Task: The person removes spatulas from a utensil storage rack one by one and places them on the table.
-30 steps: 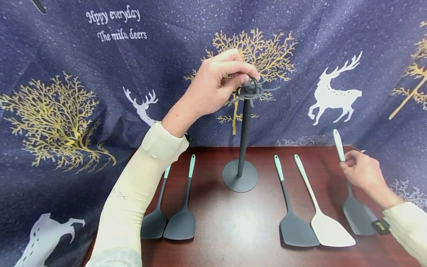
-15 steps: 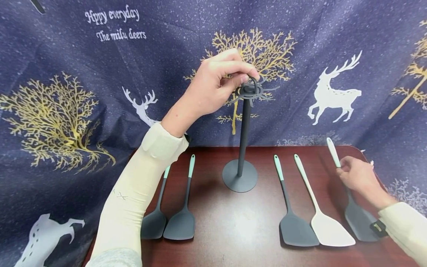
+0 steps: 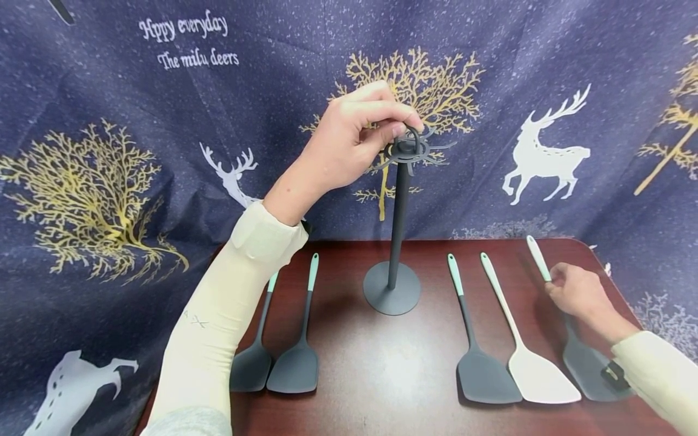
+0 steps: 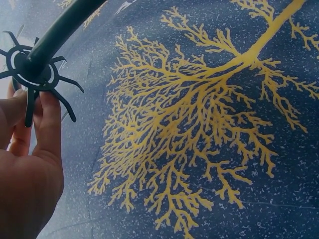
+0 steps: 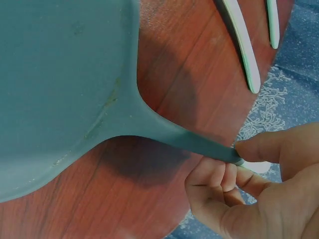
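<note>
My left hand [image 3: 360, 136] pinches the ring on top of a dark grey utensil stand [image 3: 400, 224], whose hooks fan out just under the fingers. The stand is upright on its round base [image 3: 391, 300]. At the table's right side my right hand [image 3: 580, 293] holds a grey spatula [image 3: 591, 369] with a pale mint handle. In the right wrist view, thumb and fingers pinch this spatula [image 5: 164, 132] where shaft meets handle, and its shadow falls on the table. Left of it lie a cream spatula [image 3: 540, 375] and a grey spatula [image 3: 485, 375].
Two more grey spatulas with mint handles lie on the left, one [image 3: 297, 363] in full sight, the other [image 3: 253, 366] partly behind the left sleeve. The reddish-brown table [image 3: 382, 387] ends against a dark blue cloth [image 3: 463, 36] printed with deer and trees.
My right hand has moved left and toward the table's near side, lowering the grey spatula. The left hand keeps its grip on the stand's ring.
</note>
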The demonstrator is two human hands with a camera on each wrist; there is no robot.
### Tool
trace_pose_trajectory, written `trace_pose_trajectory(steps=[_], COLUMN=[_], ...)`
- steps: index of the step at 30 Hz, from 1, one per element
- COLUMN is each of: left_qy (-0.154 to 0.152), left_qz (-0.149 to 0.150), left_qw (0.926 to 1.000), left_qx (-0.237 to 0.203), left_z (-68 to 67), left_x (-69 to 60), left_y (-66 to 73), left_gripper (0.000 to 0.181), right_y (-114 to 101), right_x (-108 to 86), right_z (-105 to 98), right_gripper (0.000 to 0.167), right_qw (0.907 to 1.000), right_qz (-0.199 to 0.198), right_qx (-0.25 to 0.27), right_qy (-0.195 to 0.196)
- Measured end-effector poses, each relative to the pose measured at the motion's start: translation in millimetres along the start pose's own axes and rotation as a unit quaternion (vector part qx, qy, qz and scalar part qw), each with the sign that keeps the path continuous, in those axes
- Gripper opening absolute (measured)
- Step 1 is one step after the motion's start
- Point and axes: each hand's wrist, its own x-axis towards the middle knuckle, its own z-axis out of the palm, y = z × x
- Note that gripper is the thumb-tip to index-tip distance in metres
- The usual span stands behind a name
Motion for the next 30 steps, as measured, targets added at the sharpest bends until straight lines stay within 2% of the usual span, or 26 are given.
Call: trace_pose_trajectory(steps=[17,30], left_qy=[0.003,0.002], left_qz=[0.007,0.007], left_qw=[1.0000,0.9999], left_qx=[-0.006,-0.009], left_z=[0.3,0.0], left_x=[0.8,0.4], left_y=[-0.2,0.3], left_gripper=[0.016,0.016], right_y=[3.0,3.7], right_x=[-0.3,1.2], right_z=[5.0,11.0], right_gripper=[0.018,0.017], right_qw=[0.9986,0.9981], right_qz=[0.015,0.013], right_qx=[-0.013,-0.014], right_qy=[-0.049,-0.058])
